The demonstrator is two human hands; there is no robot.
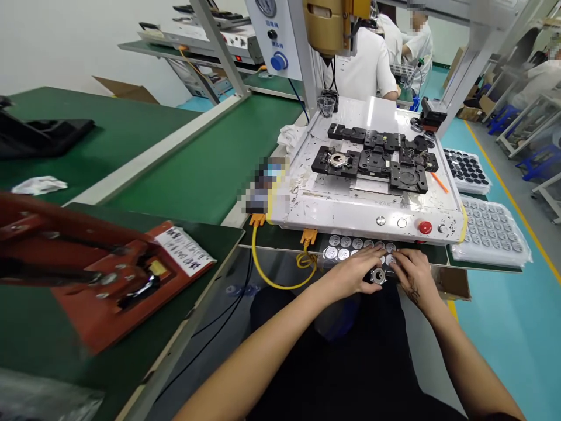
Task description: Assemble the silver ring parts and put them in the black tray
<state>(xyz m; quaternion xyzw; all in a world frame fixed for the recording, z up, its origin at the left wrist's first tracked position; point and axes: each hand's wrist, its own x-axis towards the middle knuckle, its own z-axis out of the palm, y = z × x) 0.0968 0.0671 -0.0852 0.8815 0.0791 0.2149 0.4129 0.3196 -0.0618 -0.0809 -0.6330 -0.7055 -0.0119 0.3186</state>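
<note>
My left hand (362, 270) pinches the watch (378, 276); slackening could drop it. My right hand (414, 275), at its three o'clock, is half-curled, contents unclear.

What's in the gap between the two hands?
In the head view, a small round metal part lies between the left hand and the right hand, with some white discs just beyond it.

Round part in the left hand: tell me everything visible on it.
The round part is small, silvery and metallic-looking, with a pale ring around a darker centre and small projections at its edge. Its ringed face is turned toward the camera. The left hand holds it between thumb and fingers, beside the white discs. Finer detail is too small to tell.
</note>
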